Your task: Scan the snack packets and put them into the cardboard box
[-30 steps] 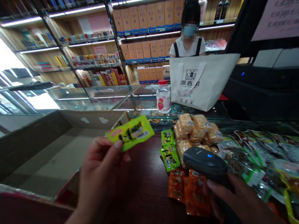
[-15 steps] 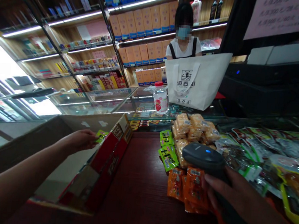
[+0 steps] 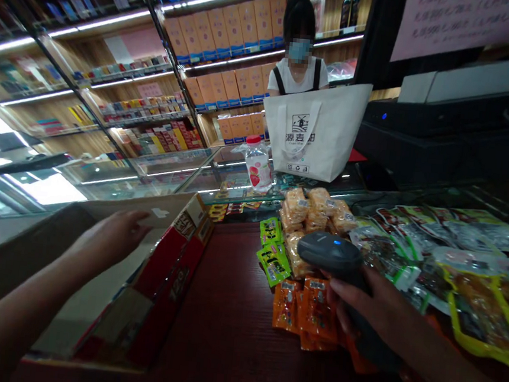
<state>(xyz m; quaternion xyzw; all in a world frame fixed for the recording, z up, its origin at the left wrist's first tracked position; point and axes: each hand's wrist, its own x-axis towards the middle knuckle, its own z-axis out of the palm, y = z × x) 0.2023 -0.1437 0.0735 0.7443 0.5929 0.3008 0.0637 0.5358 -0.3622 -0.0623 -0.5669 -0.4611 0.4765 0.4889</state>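
My left hand (image 3: 110, 235) reaches over an open cardboard box (image 3: 181, 256) with a red side. Its fingers look a little apart and somewhat blurred, and no packet shows in them. My right hand (image 3: 374, 296) is wrapped round the handle of a dark grey barcode scanner (image 3: 331, 254), which has a blue light on top. The scanner's head hangs over orange snack packets (image 3: 286, 307) and partly hides them. Beside it lie green snack packets (image 3: 273, 264) and a pile of wrapped tan snacks (image 3: 295, 209).
Vacuum-packed food bags (image 3: 473, 281) lie to the right. On the glass counter stand a red-capped bottle (image 3: 258, 167) and a white tote bag (image 3: 316, 143). A masked person (image 3: 298, 70) is behind the bag. A dark monitor (image 3: 383, 42) bearing a pink notice rises at upper right.
My left hand has moved left and further over the box; the green packet it held no longer shows. The whole view has shifted slightly, while my right hand keeps the scanner over the packets.
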